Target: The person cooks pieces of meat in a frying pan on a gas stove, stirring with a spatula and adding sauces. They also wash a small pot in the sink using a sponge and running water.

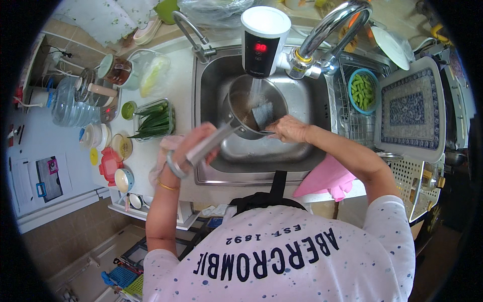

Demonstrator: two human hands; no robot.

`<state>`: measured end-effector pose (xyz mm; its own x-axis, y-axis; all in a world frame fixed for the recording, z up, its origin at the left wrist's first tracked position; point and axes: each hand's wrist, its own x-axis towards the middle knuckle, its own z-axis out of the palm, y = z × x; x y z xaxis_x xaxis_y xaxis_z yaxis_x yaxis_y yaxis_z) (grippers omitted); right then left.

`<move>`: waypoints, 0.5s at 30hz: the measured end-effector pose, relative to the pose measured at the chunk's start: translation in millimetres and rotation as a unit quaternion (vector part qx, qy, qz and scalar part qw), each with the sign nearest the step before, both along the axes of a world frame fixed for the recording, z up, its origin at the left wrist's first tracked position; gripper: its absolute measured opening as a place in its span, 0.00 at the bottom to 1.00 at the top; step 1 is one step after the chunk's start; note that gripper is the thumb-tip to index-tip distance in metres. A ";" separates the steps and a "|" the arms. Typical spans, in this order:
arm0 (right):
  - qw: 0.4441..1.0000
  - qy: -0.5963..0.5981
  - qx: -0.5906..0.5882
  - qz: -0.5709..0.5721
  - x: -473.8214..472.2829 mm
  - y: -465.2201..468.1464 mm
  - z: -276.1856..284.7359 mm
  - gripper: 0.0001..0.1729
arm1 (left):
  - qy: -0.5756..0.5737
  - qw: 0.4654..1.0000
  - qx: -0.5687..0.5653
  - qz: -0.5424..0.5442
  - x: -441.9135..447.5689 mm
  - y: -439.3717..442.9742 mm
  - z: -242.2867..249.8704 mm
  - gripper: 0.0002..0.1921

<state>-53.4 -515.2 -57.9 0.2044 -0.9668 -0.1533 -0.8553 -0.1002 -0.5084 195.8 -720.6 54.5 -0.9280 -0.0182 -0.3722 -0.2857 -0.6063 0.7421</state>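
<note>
A metal saucepan [245, 90] is tilted in the stainless steel sink [302, 158], with water falling into it from the white faucet heater [264, 41]. My left hand [196, 143], slightly blurred, is at the saucepan's long handle; whether its fingers close around the handle is not clear. At the pan's near right rim is my right hand [288, 129], its fingers bent over the edge. A grey-blue cloth or scouring pad [263, 114] lies inside the pan close to those fingers; whether they hold it or the rim cannot be made out.
Left of the sink stand a glass container of green okra-like pods [153, 120], a bagged cabbage [154, 75] and a red lid [109, 166]. On the right are a blue basket of green pods [363, 91], a wire rack and a patterned tray [411, 109]. Pink gloves [328, 175] hang over the front edge.
</note>
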 end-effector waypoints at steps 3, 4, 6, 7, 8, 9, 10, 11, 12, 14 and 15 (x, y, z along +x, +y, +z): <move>0.999 -0.048 0.015 -0.011 15.5 -2.7 27.8 0.14 | 0.063 0.966 -0.199 0.155 -20.6 -3.6 -7.3 0.14; 0.997 -0.058 0.032 -0.025 20.7 -6.3 35.5 0.15 | 0.042 0.932 -0.287 0.216 -32.4 1.5 -14.4 0.15; 0.993 -0.104 0.021 -0.044 29.7 -15.0 47.2 0.17 | 0.083 0.903 -0.317 0.277 -62.3 13.1 -31.8 0.16; 0.991 -0.107 0.048 -0.060 33.5 -18.7 51.3 0.17 | 0.107 0.888 -0.324 0.309 -77.1 16.5 -39.8 0.17; 0.988 -0.115 0.068 -0.074 37.1 -20.1 54.3 0.16 | 0.080 0.883 -0.266 0.379 -92.9 14.2 -46.2 0.09; 0.985 -0.126 0.076 -0.090 39.3 -20.8 56.1 0.16 | 0.086 0.889 -0.184 0.411 -103.0 9.8 -50.5 0.09; 0.977 -0.172 0.072 -0.103 41.6 -20.6 56.5 0.20 | 0.110 0.886 -0.102 0.439 -111.5 7.4 -55.3 0.12; 0.966 -0.222 0.056 -0.119 42.6 -18.1 56.4 0.23 | 0.098 0.874 -0.020 0.476 -119.6 3.9 -59.5 0.15; 0.953 -0.272 0.052 -0.126 42.3 -14.9 55.2 0.27 | 0.033 0.841 -0.050 0.538 -136.5 2.7 -65.1 0.22; 0.929 -0.301 0.176 -0.121 34.2 -5.9 51.0 0.41 | -0.014 0.848 -0.045 0.527 -143.5 -3.9 -69.4 0.22; 0.910 -0.316 0.243 -0.115 25.3 -0.9 48.2 0.48 | -0.043 0.852 -0.042 0.520 -145.7 -7.3 -70.8 0.22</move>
<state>-28.0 -516.1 -9.7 0.2012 -0.8440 -0.4971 -0.3476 0.4129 -0.8418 50.1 -728.0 -16.3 -0.3632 -0.8438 -0.3950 0.3186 -0.5109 0.7984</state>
